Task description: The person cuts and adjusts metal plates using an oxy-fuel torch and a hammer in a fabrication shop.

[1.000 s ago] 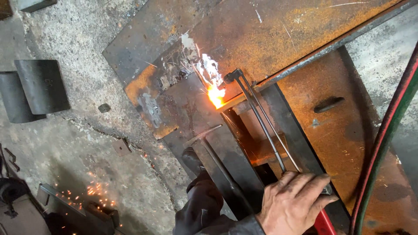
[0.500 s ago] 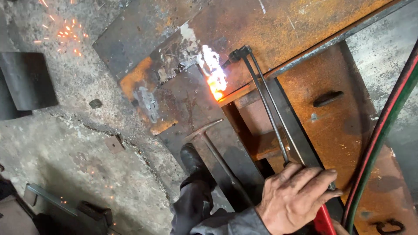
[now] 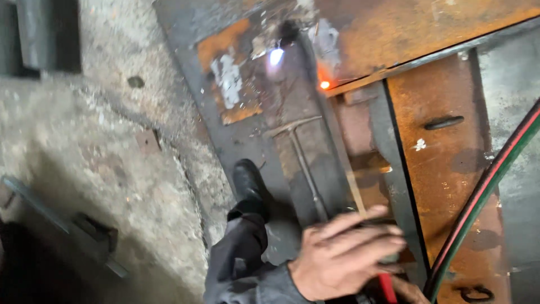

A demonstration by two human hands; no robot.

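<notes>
Head view, looking down at a workshop floor. One bare hand, blurred by motion, fills the lower centre, fingers curled together around the red handle of a cutting torch. Which hand it is cannot be told for sure; it appears to be the left. A second hand shows only as a sliver at the bottom edge, its grip unreadable. The torch's thin tubes run up and left from the hand to a pale blue flame over a rusty steel plate. A glowing orange spot sits on the plate's lower edge, just right of the flame. A chipping hammer lies on dark steel between flame and hand. Red and green hoses curve along the right side. A black shoe stands at the steel's left edge, beside open grey concrete floor.
</notes>
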